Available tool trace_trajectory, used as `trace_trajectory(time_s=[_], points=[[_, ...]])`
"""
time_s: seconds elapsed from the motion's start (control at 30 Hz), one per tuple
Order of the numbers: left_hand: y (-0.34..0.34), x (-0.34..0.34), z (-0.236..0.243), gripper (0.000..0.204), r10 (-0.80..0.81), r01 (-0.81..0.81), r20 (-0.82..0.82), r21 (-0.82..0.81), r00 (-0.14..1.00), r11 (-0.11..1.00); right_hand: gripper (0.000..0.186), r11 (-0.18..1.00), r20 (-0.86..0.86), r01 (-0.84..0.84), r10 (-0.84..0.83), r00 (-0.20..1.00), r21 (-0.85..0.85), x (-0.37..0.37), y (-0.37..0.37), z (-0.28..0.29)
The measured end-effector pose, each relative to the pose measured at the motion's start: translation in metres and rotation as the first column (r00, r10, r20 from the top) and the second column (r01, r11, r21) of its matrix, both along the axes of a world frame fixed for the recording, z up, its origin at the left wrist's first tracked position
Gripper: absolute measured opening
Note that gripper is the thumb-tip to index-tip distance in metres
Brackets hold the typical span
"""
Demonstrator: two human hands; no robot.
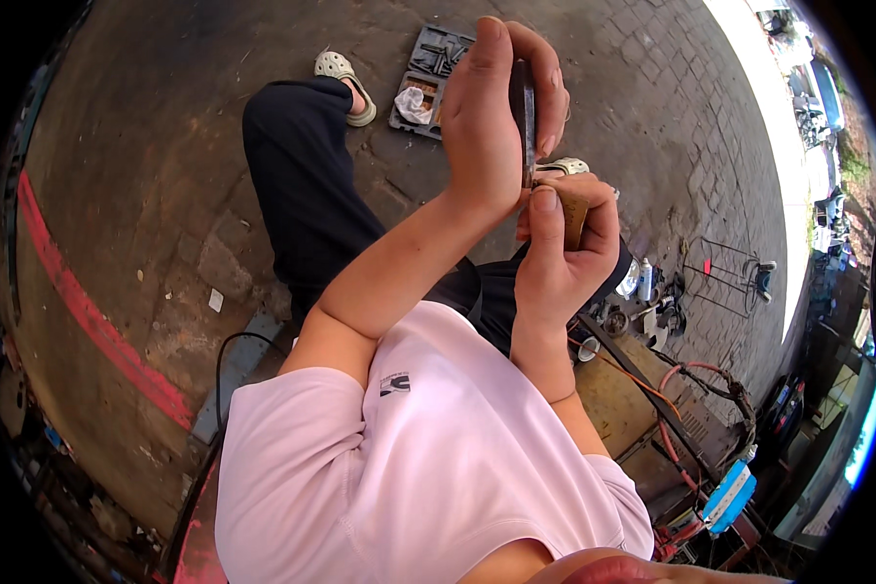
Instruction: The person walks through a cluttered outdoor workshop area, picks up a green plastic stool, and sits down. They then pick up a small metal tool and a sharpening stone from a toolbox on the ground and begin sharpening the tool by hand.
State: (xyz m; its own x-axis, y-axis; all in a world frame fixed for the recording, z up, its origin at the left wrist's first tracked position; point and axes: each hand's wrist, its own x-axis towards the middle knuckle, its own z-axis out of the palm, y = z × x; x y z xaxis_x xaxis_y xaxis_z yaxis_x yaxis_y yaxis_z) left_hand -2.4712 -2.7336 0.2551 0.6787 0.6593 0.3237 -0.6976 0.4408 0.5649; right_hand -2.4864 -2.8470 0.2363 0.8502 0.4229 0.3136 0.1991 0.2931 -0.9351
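Both my hands are raised in front of me, close together. My left hand (496, 122) is wrapped round a narrow dark metal piece (527, 117) with a flat, shiny edge; its exact kind I cannot make out. The piece's lower end comes down to the fingertips of my right hand (555, 258). Between thumb and bent fingers, that hand pinches a flat tan strip (573, 216) with faint markings. Whether the dark piece and the strip touch is hidden by my fingers.
An open grey tool case (395, 119) with dark metal parts and a white rag (413, 105) lies on the floor ahead. To the right are a spray can (645, 279), a wire rack (720, 277), a tan metal box (613, 389) and tangled hoses (740, 389).
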Motion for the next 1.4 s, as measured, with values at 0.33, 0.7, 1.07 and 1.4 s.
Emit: trace_trajectory(time_s=[0.33, 0.7, 1.07, 1.4], points=[[0.003, -0.001, 0.002, 0.051, -0.031, 0.030, 0.042, 0.028, 0.999, 0.999, 0.011, 0.980, 0.251, 0.187, -0.166, 0.954, -0.061, 0.000, -0.001, 0.001], [0.003, -0.003, -0.001, 0.054, 0.014, -0.021, 0.096, 0.070, 0.995, 0.997, 0.010, 0.943, 0.548, 0.270, -0.124, 0.827, -0.195, -0.003, -0.003, 0.008], [-0.002, -0.002, 0.000, 0.052, -0.031, 0.030, 0.122, 0.008, 0.992, 1.000, 0.017, 0.948, 0.467, 0.267, -0.160, 0.870, -0.172, -0.001, 0.000, 0.012], [0.002, -0.005, 0.003, 0.051, -0.048, 0.046, 0.057, 0.037, 0.997, 0.998, 0.018, 0.957, 0.467, 0.248, -0.154, 0.871, -0.147, 0.001, 0.004, 0.012]])
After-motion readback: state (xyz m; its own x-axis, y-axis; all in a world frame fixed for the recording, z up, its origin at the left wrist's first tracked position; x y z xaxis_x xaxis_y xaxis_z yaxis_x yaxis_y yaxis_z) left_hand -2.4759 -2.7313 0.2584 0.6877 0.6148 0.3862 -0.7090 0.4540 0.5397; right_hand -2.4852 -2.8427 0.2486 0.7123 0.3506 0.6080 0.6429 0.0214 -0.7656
